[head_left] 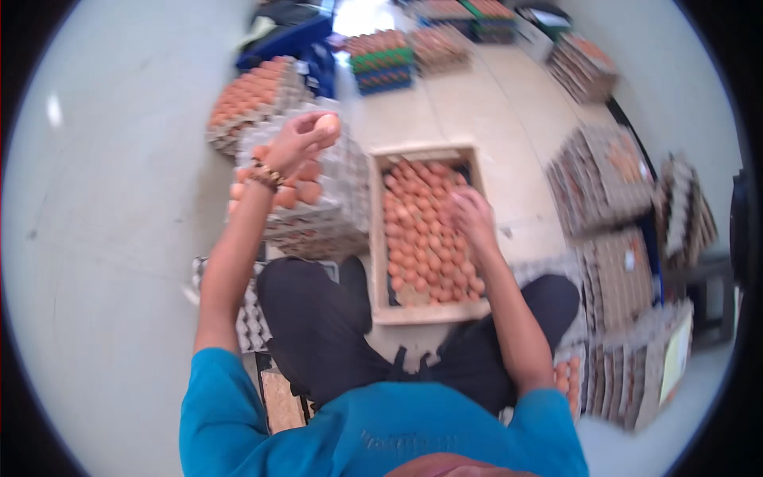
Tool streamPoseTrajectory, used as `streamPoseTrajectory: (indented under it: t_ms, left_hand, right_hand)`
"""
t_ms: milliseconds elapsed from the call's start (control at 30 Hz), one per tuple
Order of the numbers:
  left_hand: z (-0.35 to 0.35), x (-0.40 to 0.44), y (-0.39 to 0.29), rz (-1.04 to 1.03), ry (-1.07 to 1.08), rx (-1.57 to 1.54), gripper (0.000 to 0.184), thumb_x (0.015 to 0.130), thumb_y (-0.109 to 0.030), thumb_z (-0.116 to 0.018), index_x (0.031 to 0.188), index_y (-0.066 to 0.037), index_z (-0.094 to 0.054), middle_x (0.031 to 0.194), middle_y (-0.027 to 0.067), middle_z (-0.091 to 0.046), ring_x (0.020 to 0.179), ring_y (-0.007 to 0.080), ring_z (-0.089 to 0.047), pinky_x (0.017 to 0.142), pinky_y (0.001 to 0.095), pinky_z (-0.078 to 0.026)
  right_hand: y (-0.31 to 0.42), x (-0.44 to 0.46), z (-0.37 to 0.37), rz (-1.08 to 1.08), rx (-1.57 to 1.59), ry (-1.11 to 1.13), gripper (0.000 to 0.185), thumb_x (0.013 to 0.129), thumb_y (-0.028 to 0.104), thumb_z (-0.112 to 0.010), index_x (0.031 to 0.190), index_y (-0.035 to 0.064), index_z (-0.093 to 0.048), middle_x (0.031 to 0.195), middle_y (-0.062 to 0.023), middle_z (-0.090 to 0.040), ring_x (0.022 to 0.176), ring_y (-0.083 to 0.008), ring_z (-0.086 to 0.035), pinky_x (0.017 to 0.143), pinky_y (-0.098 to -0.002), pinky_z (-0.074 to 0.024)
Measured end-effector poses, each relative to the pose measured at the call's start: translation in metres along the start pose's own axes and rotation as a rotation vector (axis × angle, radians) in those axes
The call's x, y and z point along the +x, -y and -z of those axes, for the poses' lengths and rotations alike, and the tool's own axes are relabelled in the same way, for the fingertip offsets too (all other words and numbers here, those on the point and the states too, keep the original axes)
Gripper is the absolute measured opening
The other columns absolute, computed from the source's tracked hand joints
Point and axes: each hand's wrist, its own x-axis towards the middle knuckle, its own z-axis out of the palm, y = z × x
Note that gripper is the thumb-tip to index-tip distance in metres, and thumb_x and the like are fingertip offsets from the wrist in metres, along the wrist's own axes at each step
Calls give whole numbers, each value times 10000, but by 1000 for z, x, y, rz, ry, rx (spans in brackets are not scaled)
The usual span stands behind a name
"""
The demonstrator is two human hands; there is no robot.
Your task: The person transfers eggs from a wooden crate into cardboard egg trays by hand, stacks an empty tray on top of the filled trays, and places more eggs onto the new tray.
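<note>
A brown egg is pinched in the fingertips of my left hand, which wears a beaded bracelet. It is held above a grey egg tray on top of a stack, with several eggs sitting in its near part. Between my knees stands a pale wooden crate full of loose brown eggs. Over the crate's right side is my right hand, its fingers bent down by the eggs. Motion blurs those fingers, so I cannot see whether they hold one.
Behind the left stack is another pile of filled trays. Green and blue trays of eggs stand at the back. Stacked cartons line the right side, with more trays nearer me. An egg tray lies by my left leg.
</note>
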Motion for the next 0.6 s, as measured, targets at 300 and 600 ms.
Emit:
streamPoseTrajectory:
  t_ms: [300, 600]
  left_hand:
    - [-187, -71, 42, -384, 343, 646, 453, 745, -79, -784, 1174, -22, -647, 1047, 109, -687, 940, 211, -672, 828, 315, -536]
    - [-147, -70, 34, -206, 41, 484, 201, 919, -15, -637, 1110, 35, -672, 886, 71, -706, 899, 121, -649, 899, 289, -489]
  right_hand:
    - [-29, -31, -53, 385, 204, 55, 519, 896, 190, -679, 1321, 22, -433, 1136, -117, -583, 1035, -177, -610, 790, -342, -581]
    - [38, -224, 42, 480, 268, -783, 118, 975, 157, -504, 1014, 48, -483, 869, -133, -637, 586, -155, -634, 439, -225, -495]
